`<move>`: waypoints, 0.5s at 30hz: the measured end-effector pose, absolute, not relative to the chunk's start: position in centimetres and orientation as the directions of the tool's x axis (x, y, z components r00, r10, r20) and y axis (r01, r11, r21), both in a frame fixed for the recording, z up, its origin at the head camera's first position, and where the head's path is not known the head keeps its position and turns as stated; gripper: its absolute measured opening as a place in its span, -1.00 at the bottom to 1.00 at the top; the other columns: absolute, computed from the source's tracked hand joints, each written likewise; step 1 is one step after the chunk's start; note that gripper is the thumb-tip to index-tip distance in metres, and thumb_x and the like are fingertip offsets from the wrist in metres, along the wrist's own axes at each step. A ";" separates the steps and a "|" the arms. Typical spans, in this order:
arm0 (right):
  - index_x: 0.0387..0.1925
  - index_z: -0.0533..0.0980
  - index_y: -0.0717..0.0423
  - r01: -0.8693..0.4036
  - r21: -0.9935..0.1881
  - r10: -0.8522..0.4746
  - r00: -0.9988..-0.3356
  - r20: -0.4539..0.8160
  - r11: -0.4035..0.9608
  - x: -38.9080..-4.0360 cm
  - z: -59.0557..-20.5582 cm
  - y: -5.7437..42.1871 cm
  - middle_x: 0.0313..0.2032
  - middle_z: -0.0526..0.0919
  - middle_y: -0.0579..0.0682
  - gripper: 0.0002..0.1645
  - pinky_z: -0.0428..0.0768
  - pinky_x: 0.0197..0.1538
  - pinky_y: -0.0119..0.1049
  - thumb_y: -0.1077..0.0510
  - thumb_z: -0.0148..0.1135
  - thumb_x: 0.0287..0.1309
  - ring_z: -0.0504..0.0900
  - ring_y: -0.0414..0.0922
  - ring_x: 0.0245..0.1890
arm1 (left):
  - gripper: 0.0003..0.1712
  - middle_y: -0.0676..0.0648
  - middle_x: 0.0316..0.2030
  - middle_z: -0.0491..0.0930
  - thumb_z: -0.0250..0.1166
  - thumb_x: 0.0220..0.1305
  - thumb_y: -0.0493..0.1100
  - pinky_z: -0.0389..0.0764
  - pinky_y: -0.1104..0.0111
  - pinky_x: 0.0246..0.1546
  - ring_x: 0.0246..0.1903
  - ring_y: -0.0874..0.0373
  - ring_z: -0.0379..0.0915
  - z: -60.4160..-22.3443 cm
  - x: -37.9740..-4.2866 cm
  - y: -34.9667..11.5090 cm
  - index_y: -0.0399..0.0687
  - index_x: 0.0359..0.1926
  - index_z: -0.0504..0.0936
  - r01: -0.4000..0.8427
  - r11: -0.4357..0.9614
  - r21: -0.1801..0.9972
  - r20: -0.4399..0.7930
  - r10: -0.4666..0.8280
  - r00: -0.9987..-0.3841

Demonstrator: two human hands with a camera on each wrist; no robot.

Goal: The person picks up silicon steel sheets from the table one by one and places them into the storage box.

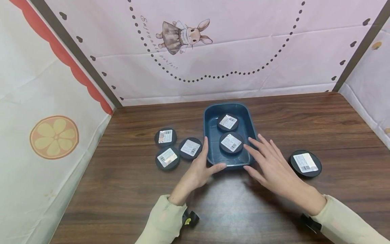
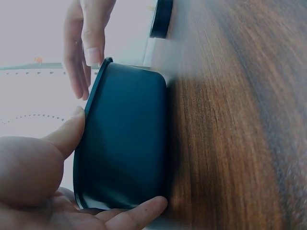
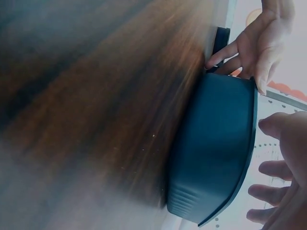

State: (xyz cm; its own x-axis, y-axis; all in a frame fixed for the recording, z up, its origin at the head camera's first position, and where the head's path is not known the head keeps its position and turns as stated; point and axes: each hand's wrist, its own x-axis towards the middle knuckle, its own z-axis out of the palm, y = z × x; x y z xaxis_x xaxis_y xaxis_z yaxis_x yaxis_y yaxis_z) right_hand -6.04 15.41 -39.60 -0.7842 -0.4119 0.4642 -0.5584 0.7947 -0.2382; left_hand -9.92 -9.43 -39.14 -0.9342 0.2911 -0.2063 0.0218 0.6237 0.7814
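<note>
A dark blue plastic bin [image 1: 215, 158] sits on the wooden table. Inside it lie two flat round black discs with silvery labels, a far disc [image 1: 228, 122] and a near disc [image 1: 231, 142]. At the bin's near left corner, my left hand [image 1: 198, 173] touches it, thumb at the front rim and straight fingers along the left wall. My right hand [image 1: 272, 169] hovers with spread fingers over the near right corner. In the right wrist view its fingertips [image 3: 268, 194] stand apart from the bin rim, holding nothing.
Left of the bin lie three more labelled discs: a back one [image 1: 165, 137], a front one [image 1: 167, 158] and one near my left hand [image 1: 190, 148]. Another disc [image 1: 305, 164] lies right of my right hand. A printed cloth wall [image 1: 243, 51] borders the table's back edge.
</note>
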 end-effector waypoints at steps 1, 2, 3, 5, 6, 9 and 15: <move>0.32 0.44 0.17 -0.556 -0.235 -0.408 -0.784 0.468 0.797 -6.0 -39.7 15.5 0.39 0.39 0.22 -0.31 0.15 0.46 0.30 -0.02 0.34 0.23 0.20 0.28 0.47 | 0.24 -0.11 0.61 -0.18 0.37 0.28 0.14 0.08 0.00 0.54 0.56 -0.06 -0.08 -39.1 -9.9 -9.4 0.09 0.61 -0.36 0.023 0.623 0.782 -0.204 0.291 -0.935; 0.32 0.44 0.16 -0.551 -0.231 -0.404 -0.785 0.470 0.802 -5.9 -39.7 15.5 0.39 0.40 0.21 -0.31 0.15 0.46 0.30 -0.03 0.33 0.23 0.20 0.28 0.48 | 0.25 -0.11 0.61 -0.18 0.37 0.28 0.14 0.07 0.00 0.54 0.56 -0.06 -0.08 -39.1 -9.9 -9.4 0.09 0.61 -0.36 0.024 0.622 0.783 -0.202 0.291 -0.935; 0.32 0.44 0.16 -0.547 -0.227 -0.401 -0.785 0.472 0.806 -5.9 -39.8 15.6 0.39 0.40 0.21 -0.31 0.15 0.45 0.31 -0.04 0.32 0.24 0.20 0.28 0.48 | 0.25 -0.10 0.61 -0.18 0.37 0.28 0.14 0.07 0.00 0.54 0.56 -0.06 -0.08 -39.2 -9.9 -9.4 0.09 0.61 -0.36 0.026 0.621 0.784 -0.200 0.291 -0.935; 0.32 0.44 0.15 -0.534 -0.226 -0.389 -0.792 0.470 0.815 -5.7 -39.9 15.8 0.39 0.39 0.20 -0.31 0.15 0.45 0.31 -0.07 0.31 0.24 0.19 0.26 0.48 | 0.25 -0.10 0.61 -0.18 0.38 0.27 0.14 0.07 0.01 0.54 0.56 -0.06 -0.08 -39.1 -9.9 -9.5 0.09 0.61 -0.36 0.028 0.619 0.785 -0.197 0.293 -0.936; 0.32 0.44 0.14 -0.526 -0.225 -0.383 -0.796 0.469 0.820 -5.7 -40.0 15.8 0.40 0.39 0.20 -0.31 0.14 0.45 0.32 -0.08 0.30 0.24 0.19 0.26 0.49 | 0.25 -0.10 0.61 -0.18 0.37 0.27 0.14 0.07 0.01 0.54 0.56 -0.05 -0.08 -39.1 -9.9 -9.5 0.08 0.61 -0.36 0.030 0.619 0.785 -0.196 0.294 -0.935; 0.33 0.44 0.13 -0.508 -0.232 -0.364 -0.806 0.466 0.829 -5.5 -40.1 16.1 0.40 0.39 0.19 -0.30 0.14 0.45 0.33 -0.10 0.30 0.24 0.18 0.24 0.50 | 0.25 -0.09 0.61 -0.18 0.37 0.27 0.15 0.06 0.01 0.54 0.57 -0.05 -0.09 -39.1 -9.9 -9.5 0.10 0.61 -0.36 0.028 0.620 0.784 -0.199 0.293 -0.935; 0.32 0.44 0.13 -0.494 -0.238 -0.338 -0.807 0.485 0.836 -5.1 -40.4 16.6 0.38 0.40 0.21 -0.31 0.18 0.38 0.40 -0.15 0.26 0.29 0.21 0.25 0.48 | 0.25 -0.07 0.61 -0.21 0.37 0.27 0.16 0.04 0.02 0.55 0.57 -0.04 -0.11 -39.0 -9.9 -9.4 0.11 0.61 -0.37 0.019 0.625 0.781 -0.211 0.291 -0.933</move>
